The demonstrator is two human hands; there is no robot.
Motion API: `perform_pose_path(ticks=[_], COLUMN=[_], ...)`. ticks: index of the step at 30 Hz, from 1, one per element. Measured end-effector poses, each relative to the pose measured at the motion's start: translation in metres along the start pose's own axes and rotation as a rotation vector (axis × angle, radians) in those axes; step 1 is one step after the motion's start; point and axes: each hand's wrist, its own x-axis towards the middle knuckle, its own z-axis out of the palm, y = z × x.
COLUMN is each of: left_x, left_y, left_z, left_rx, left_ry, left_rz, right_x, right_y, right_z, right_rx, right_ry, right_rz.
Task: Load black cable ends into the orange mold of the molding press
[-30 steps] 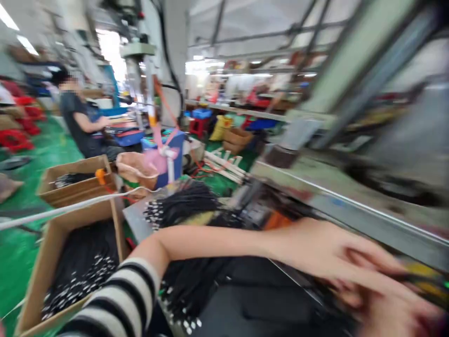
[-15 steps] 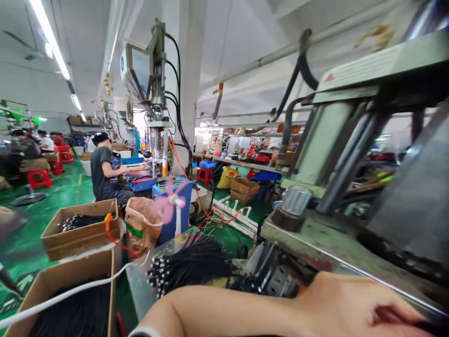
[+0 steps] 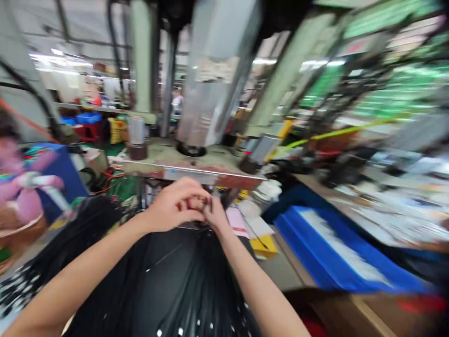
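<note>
Black cables: a thick sheaf of thin, glossy black cables point(image 3: 196, 281) with small pale tips runs from the bottom edge up to the person's hands, just under the machine's front edge.
Left hand: the left hand point(image 3: 175, 205) is curled over the upper end of the sheaf, fingers bent inward; blur hides whether it truly pinches the strands.
Right hand: the right hand point(image 3: 214, 214) meets the left from the other side, fingertips touching it at the top of the sheaf; its hold cannot be told either.
Machine: a pale green metal press point(image 3: 196, 159) with a flat worn table and a silvery upright column stands directly behind the hands.
Blue tray: a long blue tray point(image 3: 315, 243) lies to the right with a pale streak of contents, too smeared to name.
Loose papers: pink, white and yellow slips point(image 3: 252, 229) lie between the hands and the tray.
Second bundle: more black cables point(image 3: 59, 252) with pale ends fan out at left.
Pink fan: a small pink fan point(image 3: 24, 187) blurs at the left edge.
</note>
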Motion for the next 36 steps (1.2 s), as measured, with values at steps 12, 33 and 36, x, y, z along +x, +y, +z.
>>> perform_pose_path(ticks=[12,33,36], left_x=[-0.046,0.005,0.031], left_y=[-0.128,-0.12,-0.145], left_z=[0.024,0.023,0.019], left_rx=[0.775,0.868,0.829], left_ry=[-0.229,-0.562,-0.546], left_rz=[0.191,-0.372,-0.525], right_x=[0.043,0.061,0.04], right_y=[0.031,0.031,0.029], right_z=[0.009,0.014,0.012], right_rx=[0.091,-0.424,-0.457], right_ry=[-0.14,0.009,0.044], right_rz=[0.223,0.135,0.132])
